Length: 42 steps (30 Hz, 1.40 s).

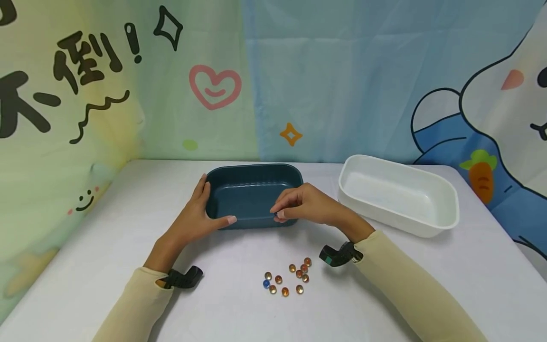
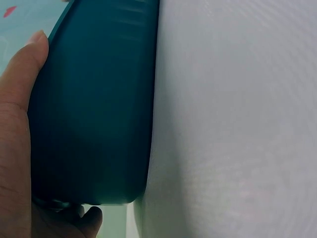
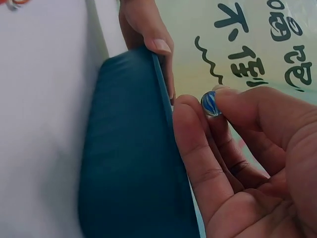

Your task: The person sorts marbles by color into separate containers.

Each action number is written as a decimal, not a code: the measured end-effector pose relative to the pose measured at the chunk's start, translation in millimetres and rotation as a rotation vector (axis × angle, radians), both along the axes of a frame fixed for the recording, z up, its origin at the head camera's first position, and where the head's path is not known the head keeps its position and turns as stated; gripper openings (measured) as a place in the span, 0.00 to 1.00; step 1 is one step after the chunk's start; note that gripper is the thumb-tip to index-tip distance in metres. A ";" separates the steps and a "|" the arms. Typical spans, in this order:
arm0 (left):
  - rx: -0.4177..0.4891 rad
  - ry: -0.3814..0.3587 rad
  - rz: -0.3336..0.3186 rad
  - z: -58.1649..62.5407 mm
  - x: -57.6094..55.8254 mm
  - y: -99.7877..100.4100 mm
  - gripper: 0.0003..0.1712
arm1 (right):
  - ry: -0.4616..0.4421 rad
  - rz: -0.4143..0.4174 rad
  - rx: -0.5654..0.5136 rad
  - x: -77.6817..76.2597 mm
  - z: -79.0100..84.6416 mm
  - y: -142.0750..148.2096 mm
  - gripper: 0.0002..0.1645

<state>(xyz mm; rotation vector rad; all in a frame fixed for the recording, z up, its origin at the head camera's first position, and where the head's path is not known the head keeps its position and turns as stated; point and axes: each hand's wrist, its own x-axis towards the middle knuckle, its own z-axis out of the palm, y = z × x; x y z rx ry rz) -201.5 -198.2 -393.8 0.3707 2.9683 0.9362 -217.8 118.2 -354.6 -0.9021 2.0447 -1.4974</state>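
Observation:
In the head view, a dark teal rectangular dish (image 1: 252, 222) stands on the white-covered table. My left hand (image 1: 194, 221) grips its left end, thumb at the near rim and fingers along the end wall; the left wrist view shows the thumb against the dish's rim. Over the near right part of that rim, my right hand (image 1: 305, 205) pinches a small blue-striped glass marble (image 3: 210, 103) between thumb and fingers. Several amber marbles (image 1: 285, 292) and one blue marble (image 1: 266, 283) lie loose on the table, nearer than the dish.
A white rectangular dish (image 1: 397, 221) stands to the right of the teal one, set at an angle. A printed cloth backdrop (image 1: 333, 85) rises behind the table and along its sides.

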 end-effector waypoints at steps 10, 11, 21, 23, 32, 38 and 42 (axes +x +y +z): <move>0.004 0.000 -0.004 1.2 -1.0 1.7 0.72 | -0.028 -0.047 -0.004 -17.9 11.8 -4.1 0.11; 0.005 0.000 -0.005 1.0 -1.0 1.5 0.72 | -0.030 -0.048 -0.007 -19.5 12.3 -4.3 0.11; 0.000 0.001 -0.006 0.1 -0.8 0.4 0.72 | -0.051 -0.075 -0.014 -36.1 16.4 -2.2 0.12; -0.003 -0.001 -0.008 -0.2 -0.8 -0.1 0.72 | -0.062 -0.091 -0.004 -39.5 17.4 -2.4 0.13; 0.001 -0.005 -0.007 0.2 -1.7 -0.3 0.72 | -0.173 -0.130 0.030 -64.8 14.7 -6.6 0.18; -0.001 -0.006 0.001 0.1 -0.8 0.0 0.72 | -0.266 -0.190 0.035 -80.2 10.4 -14.8 0.18; -0.005 -0.013 0.003 0.4 -0.3 0.9 0.72 | -0.297 -0.224 0.042 -84.8 8.7 -17.4 0.19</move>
